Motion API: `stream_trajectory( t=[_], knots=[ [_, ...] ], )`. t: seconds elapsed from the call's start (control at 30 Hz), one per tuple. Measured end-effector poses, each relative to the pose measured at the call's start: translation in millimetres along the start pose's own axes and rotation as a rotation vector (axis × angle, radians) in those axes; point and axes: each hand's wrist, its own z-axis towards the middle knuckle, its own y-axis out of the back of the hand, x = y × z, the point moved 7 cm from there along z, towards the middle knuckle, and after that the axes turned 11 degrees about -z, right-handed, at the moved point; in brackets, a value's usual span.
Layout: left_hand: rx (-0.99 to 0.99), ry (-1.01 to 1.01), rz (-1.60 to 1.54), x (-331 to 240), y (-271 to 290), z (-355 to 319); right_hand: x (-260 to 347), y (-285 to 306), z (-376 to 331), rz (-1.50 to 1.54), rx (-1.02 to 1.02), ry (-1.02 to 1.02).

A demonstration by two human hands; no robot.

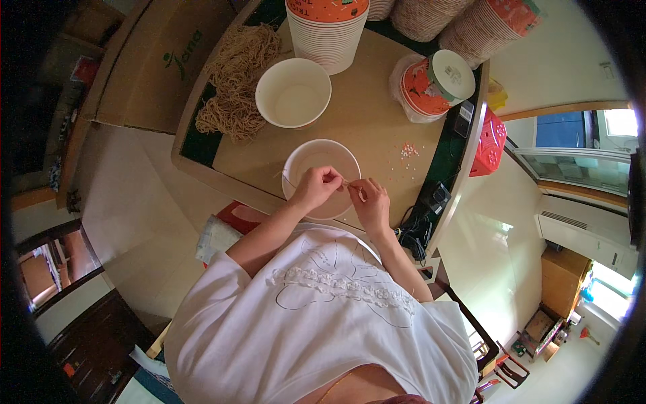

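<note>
Over a white paper bucket point(294, 160) at the table's near edge, my two hands come together, fingertips almost touching. My left hand point(316, 187) is closed in a pinch on a thin, light strand that looks like twine point(345, 182). The fingers of my right hand point(369, 202) pinch the same strand from the other side. Its fine detail is too small to make out. Just beyond stands a second white paper bucket point(293, 93), open side up, with nothing visible inside. A tangled heap of tan twine point(239, 81) lies to its left.
Behind the buckets rises a nested bucket stack point(328, 37) with an orange printed one. At right are orange buckets point(425, 84) in plastic, scattered orange and white beads point(408, 152), a small black device point(464, 119) and dark cables point(417, 232). A red plastic stool point(489, 143) stands beyond the table.
</note>
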Motion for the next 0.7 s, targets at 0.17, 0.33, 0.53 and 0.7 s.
stream_trajectory(
  t=[0.17,0.33,0.53,0.7],
  knots=[
    [-0.002,-0.045,-0.012,-12,0,-1,3,4,0,0.013,-0.041,0.031],
    [0.103,-0.011,0.045,-16,-10,-4,9,6,1,0.024,-0.035,0.069],
    [0.048,0.006,0.068,-18,0,-6,3,3,-1,-0.018,0.041,-0.016],
    [0.049,-0.006,0.061,-22,1,-9,19,13,5,0.000,-0.063,0.095]
  ],
)
